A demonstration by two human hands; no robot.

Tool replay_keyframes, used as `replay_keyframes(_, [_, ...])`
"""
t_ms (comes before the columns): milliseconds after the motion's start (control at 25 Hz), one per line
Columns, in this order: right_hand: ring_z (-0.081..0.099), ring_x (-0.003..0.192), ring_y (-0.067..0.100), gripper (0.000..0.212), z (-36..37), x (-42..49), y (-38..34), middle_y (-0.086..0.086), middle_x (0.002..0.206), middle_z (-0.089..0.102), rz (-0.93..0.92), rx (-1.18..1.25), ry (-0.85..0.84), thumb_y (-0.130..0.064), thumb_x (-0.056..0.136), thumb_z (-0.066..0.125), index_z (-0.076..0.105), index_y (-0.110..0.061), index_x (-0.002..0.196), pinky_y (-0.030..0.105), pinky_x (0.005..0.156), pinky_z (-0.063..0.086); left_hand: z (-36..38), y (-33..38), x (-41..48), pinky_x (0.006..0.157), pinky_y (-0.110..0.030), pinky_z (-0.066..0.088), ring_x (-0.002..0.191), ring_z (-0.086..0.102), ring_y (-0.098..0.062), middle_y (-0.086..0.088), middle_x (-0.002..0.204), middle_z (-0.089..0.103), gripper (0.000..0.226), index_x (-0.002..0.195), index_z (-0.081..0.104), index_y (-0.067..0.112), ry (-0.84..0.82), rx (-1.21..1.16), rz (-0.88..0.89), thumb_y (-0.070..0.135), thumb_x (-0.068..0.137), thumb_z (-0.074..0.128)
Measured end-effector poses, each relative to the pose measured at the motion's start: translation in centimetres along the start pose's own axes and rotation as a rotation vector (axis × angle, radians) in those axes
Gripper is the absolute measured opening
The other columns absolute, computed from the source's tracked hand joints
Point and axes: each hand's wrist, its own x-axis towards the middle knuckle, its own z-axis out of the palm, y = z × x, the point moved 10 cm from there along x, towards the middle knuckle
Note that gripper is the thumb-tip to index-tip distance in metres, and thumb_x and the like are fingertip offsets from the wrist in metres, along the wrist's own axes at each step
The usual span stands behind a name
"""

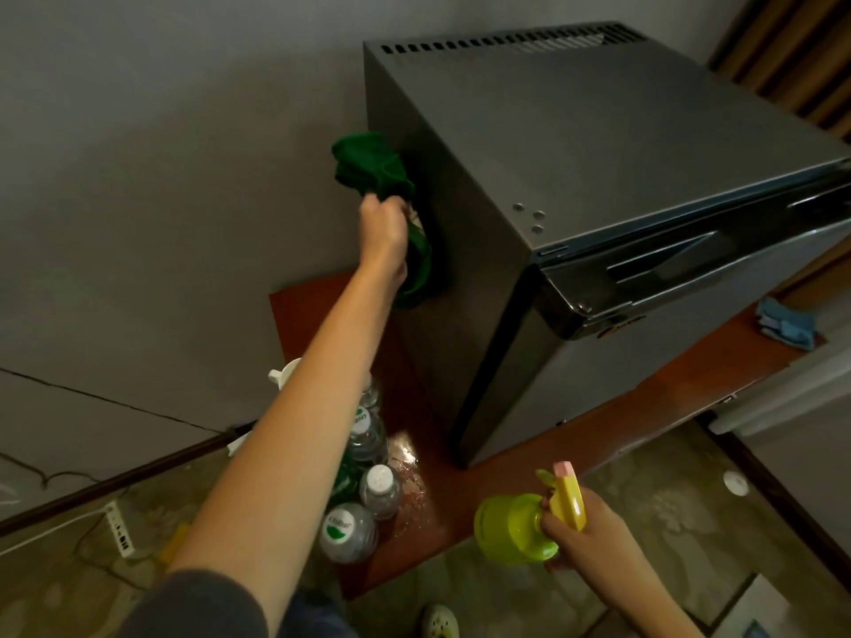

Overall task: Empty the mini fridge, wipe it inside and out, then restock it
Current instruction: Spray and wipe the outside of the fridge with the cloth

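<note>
Spray bottle (515,529) apart, cloth (373,170) against fridge (575,145) side

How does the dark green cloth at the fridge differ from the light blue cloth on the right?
The dark green cloth is gripped by the left hand against the grey mini fridge's side wall; the light blue cloth lies unheld on the reddish wooden board. The green one hangs bunched upright; the blue one lies in a low heap. Both are crumpled cloths.
</note>
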Motion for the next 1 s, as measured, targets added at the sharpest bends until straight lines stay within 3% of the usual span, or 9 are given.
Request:
replay_keyframes(120, [0.068,0.071,0.02,0.03,0.4,0.4,0.9,0.004,0.102,0.064,0.04,0.013,0.011,-0.008,0.08,0.069,0.06,-0.018,0.107,0.032,0.051,0.056,-1.6,-4.4,4.9,0.075,-0.034,0.045,0.092,0.053,-0.026,-0.013,0.111,0.053,0.045,0.138,0.037,0.002,0.022,0.135,-0.192,0.004,0.094,0.035])
replay_keyframes(200, [0.068,0.065,0.02,0.025,0.8,0.5,1.1,0.006,0.096,0.065,0.044,0.003,0.046,-0.012,0.075,0.072,0.062,-0.021,0.097,0.038,0.055,0.057,-2.2,-7.1,7.4,0.068,-0.032,0.048,0.084,0.053,-0.023,-0.014,0.113,0.056,0.041,0.137,0.041,0.003,0.003,0.173,-0.278,0.006,0.097,0.031])
replay_keyframes(280, [0.068,0.067,0.02,0.026,1.3,0.6,1.1,0.005,0.089,0.066,0.052,-0.001,0.085,-0.018,0.069,0.075,0.063,-0.027,0.09,0.042,0.063,0.058,-2.8,-9.7,9.1,0.072,-0.034,0.05,0.08,0.054,-0.023,-0.014,0.111,0.058,0.037,0.133,0.046,0.002,0.007,0.165,-0.36,0.008,0.101,0.029])
replay_keyframes(360, [0.067,0.067,0.022,0.028,1.9,0.5,1.2,0.007,0.085,0.065,0.079,0.048,0.099,-0.007,0.073,0.074,0.061,-0.027,0.087,0.039,0.055,0.057,-3.3,-11.5,10.1,0.079,-0.037,0.051,0.076,0.055,-0.023,-0.012,0.107,0.06,0.036,0.133,0.047,0.003,0.033,0.141,-0.408,0.012,0.102,0.029])
replay_keyframes(480, [0.067,0.059,0.022,0.035,2.5,0.5,1.0,0.009,0.084,0.064,0.086,0.07,0.1,0.001,0.075,0.072,0.058,-0.029,0.087,0.032,0.047,0.055,-2.7,-12.2,10.5,0.079,-0.038,0.05,0.1,0.058,-0.031,-0.014,0.125,0.056,0.036,0.134,0.046,0.003,0.054,0.111,-0.447,0.014,0.102,0.032])
replay_keyframes(640, [0.068,0.064,0.02,0.036,3.7,0.8,-1.1,0.007,0.094,0.064,0.033,0.019,0.008,-0.004,0.077,0.069,0.057,-0.036,0.09,0.028,0.051,0.055,-1.5,-8.2,4.7,0.058,-0.033,0.048,0.071,0.052,-0.024,-0.01,0.083,0.05,0.024,0.105,0.05,0.004,-0.003,-0.003,-0.413,-0.008,0.092,0.033])
replay_keyframes(800, [0.068,0.083,0.021,0.033,5.2,1.5,-3.5,0.007,0.1,0.064,-0.071,-0.085,-0.143,-0.011,0.08,0.064,0.06,-0.034,0.105,0.024,0.059,0.055,-0.4,-8.7,-4.4,0.077,-0.037,0.046,0.087,0.056,-0.028,-0.014,0.093,0.055,0.018,0.088,0.051,0.011,-0.053,0.002,-0.27,-0.004,0.086,0.043])
replay_keyframes(920, [0.067,0.085,0.023,0.032,4.9,1.8,-3.8,0.007,0.086,0.068,-0.136,-0.19,-0.143,-0.013,0.079,0.065,0.057,-0.042,0.087,0.029,0.079,0.054,-1.0,-15.2,-6.2,0.092,-0.041,0.047,0.096,0.058,-0.03,-0.016,0.105,0.059,0.025,0.105,0.055,0.007,0.132,-0.168,-0.371,-0.001,0.086,0.041])
replay_keyframes(1000, [0.066,0.079,0.022,0.036,4.4,1.6,-3.3,0.006,0.091,0.065,-0.155,-0.19,-0.124,-0.013,0.078,0.066,0.058,-0.044,0.092,0.03,0.073,0.055,-2.1,-19.1,-6.4,0.099,-0.047,0.046,0.103,0.058,-0.034,-0.018,0.116,0.059,0.031,0.113,0.056,0.005,0.287,-0.224,-0.507,0.004,0.086,0.041])
